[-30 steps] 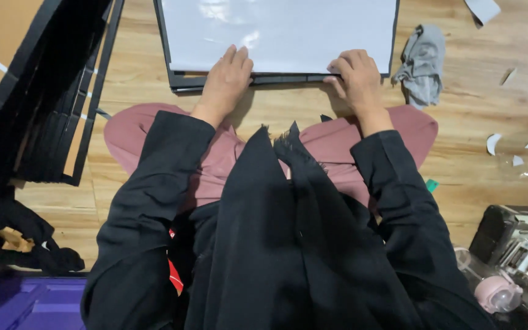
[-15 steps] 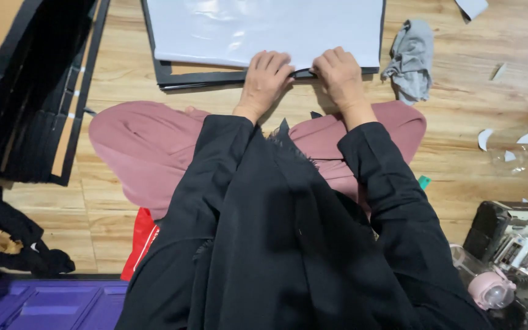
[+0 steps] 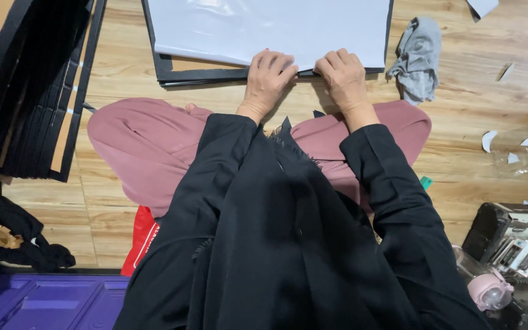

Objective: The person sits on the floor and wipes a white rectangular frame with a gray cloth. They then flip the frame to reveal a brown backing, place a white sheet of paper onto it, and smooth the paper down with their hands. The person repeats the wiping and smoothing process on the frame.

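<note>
White sheet (image 3: 276, 24) lies on the black frame (image 3: 172, 70). My left hand (image 3: 268, 73) and right hand (image 3: 341, 73) press its near edge, fingers curled together. I should keep pressure even so it seats without creasing.

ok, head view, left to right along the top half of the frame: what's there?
Stack of black frames → left hand → right hand, both on the near edge of the white sheet → grey cloth → white scraps.

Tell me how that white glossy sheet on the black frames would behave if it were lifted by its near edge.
The white sheet looks thin and glossy, with glare and faint ripples, so it would probably flex and sag rather than stay flat. The sheen suggests it may slip under the left hand and right hand. It lies flat on the black frames and seems light for its area.
</note>
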